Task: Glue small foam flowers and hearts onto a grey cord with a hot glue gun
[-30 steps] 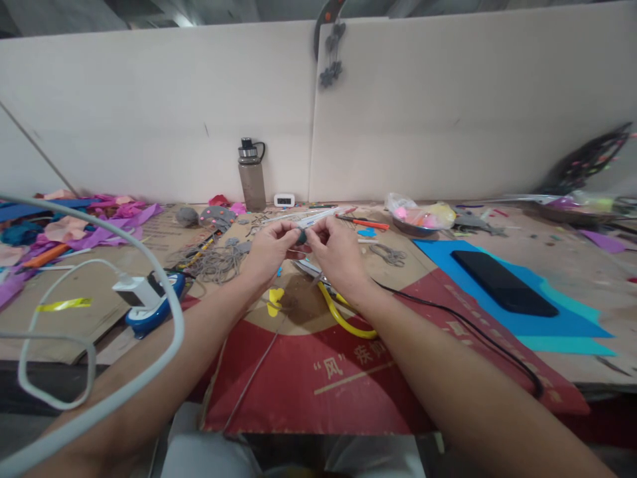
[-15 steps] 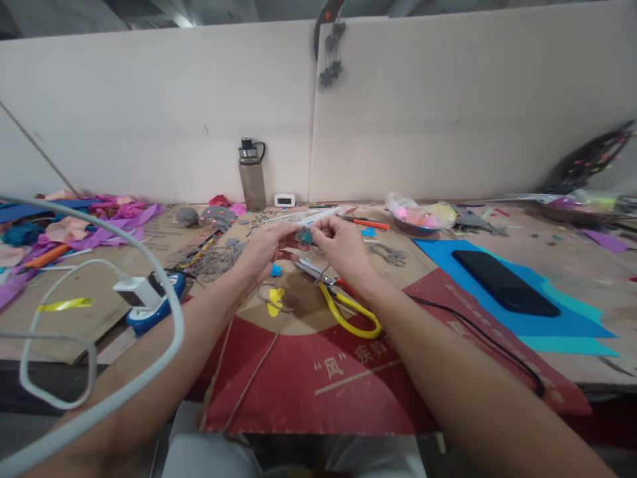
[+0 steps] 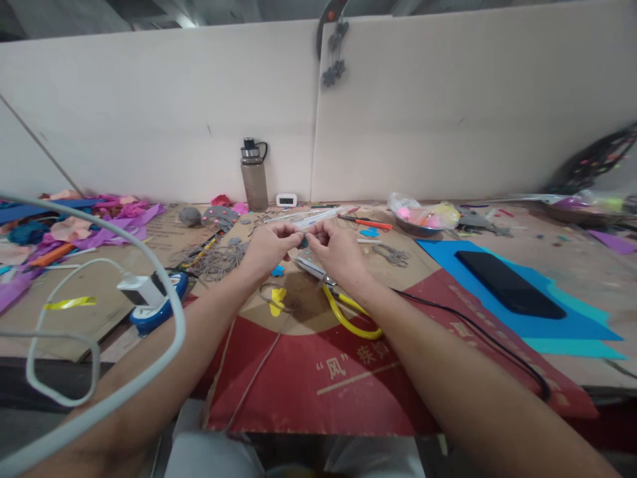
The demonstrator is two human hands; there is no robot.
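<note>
My left hand (image 3: 271, 247) and my right hand (image 3: 334, 247) meet fingertip to fingertip above the cardboard (image 3: 308, 345). Between them they pinch a small teal piece (image 3: 303, 243), mostly hidden by the fingers. Scissors with yellow handles (image 3: 348, 320) lie under my right hand, their blades pointing up and left. A yellow cut-out (image 3: 277, 301) with grey cord around it rests below my left hand. A small blue piece (image 3: 277, 271) lies just beneath the left fingers.
A power strip (image 3: 158, 307) with a white plug and looping cable is at the left. Grey cord (image 3: 213, 260) lies tangled beside my left hand. A bottle (image 3: 254, 179) stands at the back. A phone (image 3: 507, 283) rests on blue sheets at the right; a bowl (image 3: 423, 229) sits behind.
The fingertips of both hands have come closer together, and the teal piece is more covered. My right hand has lowered slightly over the scissors. The whole view has shifted a little.
</note>
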